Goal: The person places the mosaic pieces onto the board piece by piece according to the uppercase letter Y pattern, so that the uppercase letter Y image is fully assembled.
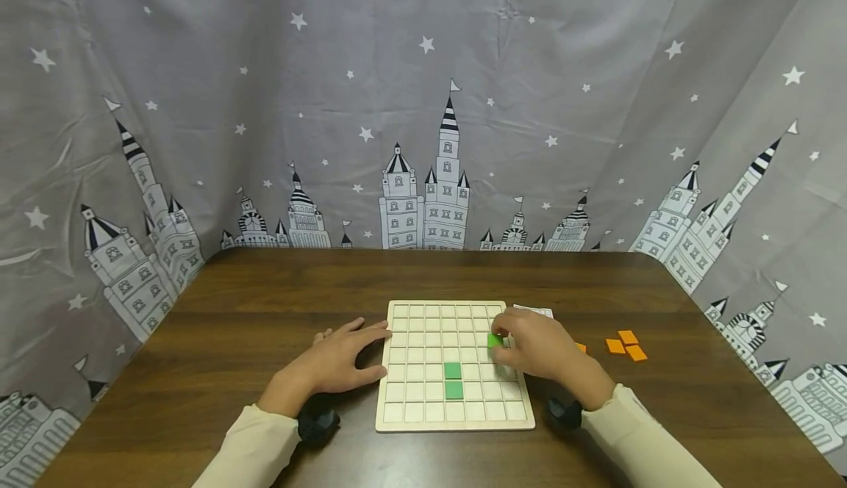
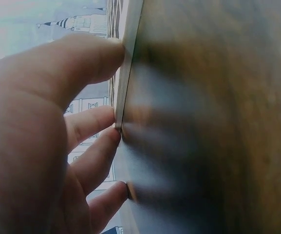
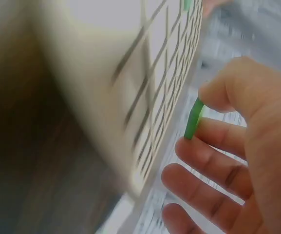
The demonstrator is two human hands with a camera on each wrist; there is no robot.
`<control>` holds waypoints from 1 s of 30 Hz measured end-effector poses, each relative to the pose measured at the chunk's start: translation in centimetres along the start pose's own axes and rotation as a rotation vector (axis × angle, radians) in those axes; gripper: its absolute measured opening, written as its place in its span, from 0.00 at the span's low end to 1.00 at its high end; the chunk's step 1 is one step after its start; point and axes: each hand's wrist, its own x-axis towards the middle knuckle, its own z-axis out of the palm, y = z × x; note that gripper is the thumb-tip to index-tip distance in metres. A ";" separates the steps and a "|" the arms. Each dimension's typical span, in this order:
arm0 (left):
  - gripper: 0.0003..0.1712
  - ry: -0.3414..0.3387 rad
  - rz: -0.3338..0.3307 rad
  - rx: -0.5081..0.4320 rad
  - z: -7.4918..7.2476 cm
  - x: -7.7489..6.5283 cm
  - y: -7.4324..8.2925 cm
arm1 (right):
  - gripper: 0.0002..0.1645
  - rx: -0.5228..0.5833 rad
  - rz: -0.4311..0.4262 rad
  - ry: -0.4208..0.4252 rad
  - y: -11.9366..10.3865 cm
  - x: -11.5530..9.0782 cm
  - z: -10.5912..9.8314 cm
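A pale wooden grid board [image 1: 423, 414] lies flat on the table, with two green square tiles, an upper one [image 1: 452, 370] and a lower one [image 1: 454, 390], in neighbouring cells of one column. My left hand [image 1: 337, 359] touches the board's left edge, its fingers spread; in the left wrist view the thumb [image 2: 99, 56] meets the rim. Over the board's right side, my right hand [image 1: 539, 345] pinches another green tile [image 3: 194, 118] between thumb and fingers. In the right wrist view that tile is tilted and held apart from the board's surface.
Several orange tiles [image 1: 625, 346] lie on the brown table [image 1: 265, 304] right of the board, one partly hidden by my right hand. A white printed card [image 1: 534, 311] sits behind that hand. A grey curtain [image 1: 423, 106] with castles hangs behind the table.
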 end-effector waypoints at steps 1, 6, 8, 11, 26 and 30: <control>0.35 -0.002 -0.003 -0.002 0.0 0.0 0.0 | 0.07 0.004 -0.030 -0.001 -0.5 0.5 0.4; 0.35 0.000 0.002 -0.006 0.0 0.1 0.0 | 0.07 0.020 -0.114 -0.024 -2.6 2.4 2.0; 0.35 -0.001 0.004 -0.009 0.0 0.2 0.0 | 0.07 0.018 -0.121 -0.041 -3.0 2.8 2.4; 0.35 -0.005 0.004 -0.014 0.0 0.2 0.0 | 0.07 0.011 -0.113 -0.060 -3.4 3.1 2.8; 0.35 0.005 -0.019 -0.013 0.1 0.2 0.1 | 0.07 0.023 -0.098 -0.095 -3.8 3.6 3.2; 0.35 0.008 -0.012 -0.009 0.1 0.1 0.1 | 0.08 0.036 -0.094 -0.106 -3.9 3.5 3.2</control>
